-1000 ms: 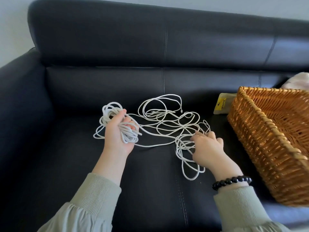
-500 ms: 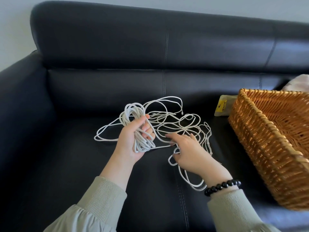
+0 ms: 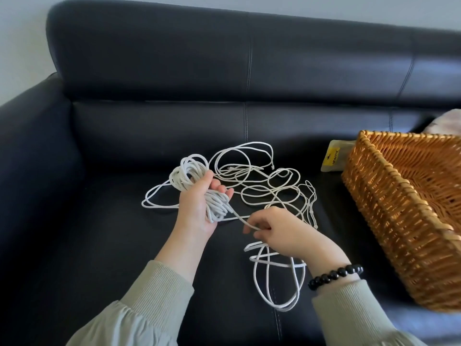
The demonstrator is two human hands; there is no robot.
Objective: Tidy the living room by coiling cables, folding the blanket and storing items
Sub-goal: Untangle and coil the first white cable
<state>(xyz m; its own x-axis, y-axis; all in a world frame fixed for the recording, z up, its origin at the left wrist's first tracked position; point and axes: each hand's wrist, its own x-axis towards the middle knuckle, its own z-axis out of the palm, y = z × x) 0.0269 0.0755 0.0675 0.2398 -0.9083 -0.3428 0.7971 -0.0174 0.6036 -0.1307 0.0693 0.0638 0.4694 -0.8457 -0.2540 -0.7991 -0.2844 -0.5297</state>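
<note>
On the seat of the dark sofa [image 3: 99,245], the white cable [image 3: 187,174] lies mostly in loose, tangled loops. Left hand [image 3: 199,211]: palm up, fingers curled round the wound portion of the cable. Right hand [image 3: 287,233]: near the left and to its right, pinching a single strand that runs from the wound portion. Further loops lie below the right wrist. The hands are apart. A wicker basket [image 3: 399,196] rests at the right end of the seat, with a yellow-labelled packet [image 3: 333,158] just beside its far corner.
</note>
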